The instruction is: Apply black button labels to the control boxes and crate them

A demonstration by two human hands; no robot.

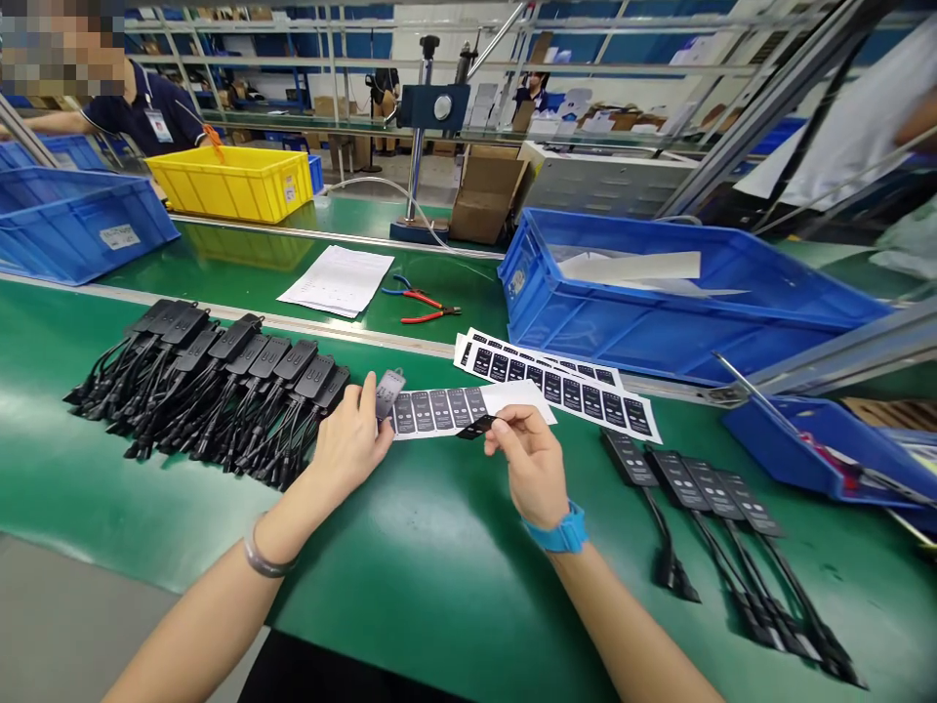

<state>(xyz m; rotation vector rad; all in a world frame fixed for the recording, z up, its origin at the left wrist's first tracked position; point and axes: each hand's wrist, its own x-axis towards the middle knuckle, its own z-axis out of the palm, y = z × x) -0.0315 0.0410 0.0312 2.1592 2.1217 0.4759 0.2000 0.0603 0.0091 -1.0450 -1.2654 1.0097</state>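
Observation:
My left hand (351, 439) is closed around a small black plastic controller piece (387, 392), held upright over the green table. My right hand (528, 459) pinches a small black label sticker (477, 427) at its fingertips, just peeled from a white label sheet (468, 405) lying between both hands. More label sheets (563, 386) lie fanned out behind my right hand. A pile of black controllers with cables (212, 391) sits left of my left hand. Several labelled controllers with cables (703, 488) lie in a row to the right.
A large blue bin (680, 293) stands at the back right, a small blue tray (820, 444) at the far right. Red-and-blue pliers (421, 303) and a paper sheet (338, 280) lie behind. A yellow bin (234, 181), blue bins (73, 220) and a seated person (132, 107) are at the far left.

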